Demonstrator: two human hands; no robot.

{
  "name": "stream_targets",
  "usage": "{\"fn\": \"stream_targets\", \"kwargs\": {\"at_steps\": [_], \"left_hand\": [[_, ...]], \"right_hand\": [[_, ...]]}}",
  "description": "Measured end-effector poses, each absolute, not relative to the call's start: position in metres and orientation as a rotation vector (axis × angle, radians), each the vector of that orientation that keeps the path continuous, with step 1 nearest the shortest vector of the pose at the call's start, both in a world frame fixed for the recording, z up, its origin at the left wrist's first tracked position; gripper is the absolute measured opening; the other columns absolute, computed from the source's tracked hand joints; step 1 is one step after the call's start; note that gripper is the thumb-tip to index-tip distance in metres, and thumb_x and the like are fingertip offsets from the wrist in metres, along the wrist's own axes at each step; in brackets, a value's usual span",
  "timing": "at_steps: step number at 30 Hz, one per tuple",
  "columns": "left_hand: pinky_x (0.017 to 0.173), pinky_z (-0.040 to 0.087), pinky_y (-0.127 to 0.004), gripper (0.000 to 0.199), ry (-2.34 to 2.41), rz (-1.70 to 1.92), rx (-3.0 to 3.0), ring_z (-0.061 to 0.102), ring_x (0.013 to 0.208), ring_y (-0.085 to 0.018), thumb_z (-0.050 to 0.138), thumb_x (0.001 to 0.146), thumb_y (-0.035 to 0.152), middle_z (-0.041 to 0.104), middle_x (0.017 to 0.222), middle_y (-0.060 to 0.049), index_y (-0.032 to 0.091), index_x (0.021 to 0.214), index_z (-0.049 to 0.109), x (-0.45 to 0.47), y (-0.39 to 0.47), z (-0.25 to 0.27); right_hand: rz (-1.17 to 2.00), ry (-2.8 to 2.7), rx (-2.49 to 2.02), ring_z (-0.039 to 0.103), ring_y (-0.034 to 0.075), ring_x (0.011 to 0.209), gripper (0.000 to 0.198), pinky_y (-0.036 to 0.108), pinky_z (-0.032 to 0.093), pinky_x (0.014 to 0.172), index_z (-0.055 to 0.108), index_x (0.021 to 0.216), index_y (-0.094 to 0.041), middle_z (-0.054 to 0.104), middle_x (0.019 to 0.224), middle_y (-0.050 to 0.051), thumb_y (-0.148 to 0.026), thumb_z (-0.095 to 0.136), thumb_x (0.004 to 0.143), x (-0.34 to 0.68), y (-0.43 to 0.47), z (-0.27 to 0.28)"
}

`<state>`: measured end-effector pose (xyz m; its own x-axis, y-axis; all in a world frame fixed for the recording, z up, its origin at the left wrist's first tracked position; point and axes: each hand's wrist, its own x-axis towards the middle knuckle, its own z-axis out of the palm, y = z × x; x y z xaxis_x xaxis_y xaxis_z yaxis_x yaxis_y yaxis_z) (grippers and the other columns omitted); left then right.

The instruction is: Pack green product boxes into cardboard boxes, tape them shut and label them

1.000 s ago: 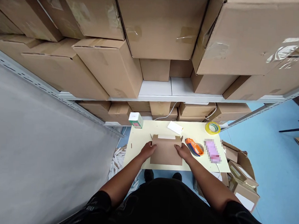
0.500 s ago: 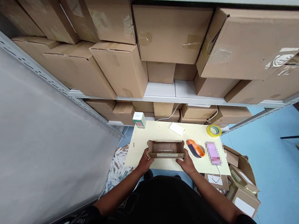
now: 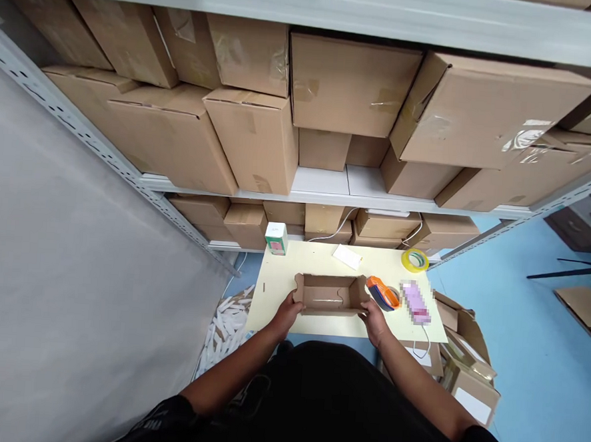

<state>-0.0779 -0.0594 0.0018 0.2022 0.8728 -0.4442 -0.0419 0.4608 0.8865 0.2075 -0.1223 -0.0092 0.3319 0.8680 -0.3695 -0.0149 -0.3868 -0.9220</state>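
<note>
An open-topped cardboard box [image 3: 327, 311] is held low over the near part of the cream table [image 3: 274, 320]; its brown inside faces me and looks bare. My left hand [image 3: 288, 311] grips its left end, and my right hand [image 3: 373, 319] grips the right end, thumbs towards me. Just right of the box lies an orange and blue tape dispenser [image 3: 383, 294]. Beyond it are a roll of yellow tape [image 3: 415, 260] and a pixelated pink object [image 3: 415, 303]. Farther back stand a small white and green box [image 3: 276, 240] and a flat white item [image 3: 347, 257].
Metal shelving [image 3: 327, 198] stacked with cardboard boxes rises behind the table. A grey wall [image 3: 98, 249] closes the left side. Scraps of white paper [image 3: 221, 330] lie on the floor at left. More cartons [image 3: 470, 385] stand at the table's right, with blue floor [image 3: 524, 328] beyond.
The cardboard box has tipped so that more of its inside faces me. Both hands keep hold of its ends. The camera view has shifted slightly.
</note>
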Motion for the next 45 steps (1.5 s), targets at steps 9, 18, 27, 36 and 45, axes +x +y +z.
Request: {"fn": "stream_targets", "kwargs": {"at_steps": [9, 18, 27, 36, 45], "left_hand": [[0.102, 0.051, -0.044, 0.053, 1.357, 1.024, 0.918, 0.066, 0.115, -0.031, 0.063, 0.068, 0.022, 0.075, 0.117, -0.010, 0.018, 0.122, 0.064, -0.036, -0.113, 0.008], [0.107, 0.047, -0.044, 0.044, 1.703, 1.326, 0.732, 0.064, 0.122, -0.033, 0.059, 0.087, 0.044, 0.074, 0.123, -0.013, 0.015, 0.118, 0.068, 0.004, -0.200, 0.044], [0.099, 0.052, -0.042, 0.048, 1.881, 1.636, 0.470, 0.068, 0.113, -0.031, 0.067, 0.084, 0.040, 0.074, 0.122, -0.011, 0.018, 0.126, 0.063, -0.029, -0.341, 0.064], [0.100, 0.052, -0.043, 0.047, 1.958, 1.939, 0.181, 0.068, 0.112, -0.030, 0.069, 0.084, 0.036, 0.073, 0.120, -0.012, 0.018, 0.127, 0.062, -0.074, -0.534, 0.069], [0.103, 0.050, -0.043, 0.040, 2.145, 1.948, 0.247, 0.067, 0.114, -0.029, 0.070, 0.087, 0.041, 0.074, 0.120, -0.012, 0.019, 0.121, 0.070, -0.142, -0.748, 0.089]], "right_hand": [[1.288, -0.997, -1.628, 0.070, 0.031, 0.089, 0.045, 0.041, 0.056, 0.076, 0.069, 0.116, -0.027, 0.077, 0.095, 0.005, -0.056, 0.065, 0.082, 0.256, -0.113, 0.004], [1.582, -1.281, -1.465, 0.072, 0.035, 0.104, 0.051, 0.044, 0.058, 0.087, 0.067, 0.122, -0.024, 0.078, 0.111, 0.007, -0.048, 0.073, 0.078, 0.280, -0.102, 0.029], [1.730, -1.588, -1.388, 0.072, 0.034, 0.113, 0.081, 0.043, 0.061, 0.089, 0.055, 0.142, -0.023, 0.076, 0.123, 0.008, -0.054, 0.081, 0.071, 0.186, -0.140, 0.038], [1.708, -2.043, -1.119, 0.072, 0.037, 0.113, 0.051, 0.043, 0.060, 0.093, 0.075, 0.111, -0.020, 0.080, 0.113, 0.011, -0.052, 0.075, 0.072, 0.058, -0.262, 0.056], [1.743, -2.101, -1.041, 0.071, 0.039, 0.114, 0.047, 0.044, 0.058, 0.096, 0.075, 0.103, -0.023, 0.078, 0.115, 0.013, -0.055, 0.075, 0.067, -0.040, -0.393, 0.063]]}}
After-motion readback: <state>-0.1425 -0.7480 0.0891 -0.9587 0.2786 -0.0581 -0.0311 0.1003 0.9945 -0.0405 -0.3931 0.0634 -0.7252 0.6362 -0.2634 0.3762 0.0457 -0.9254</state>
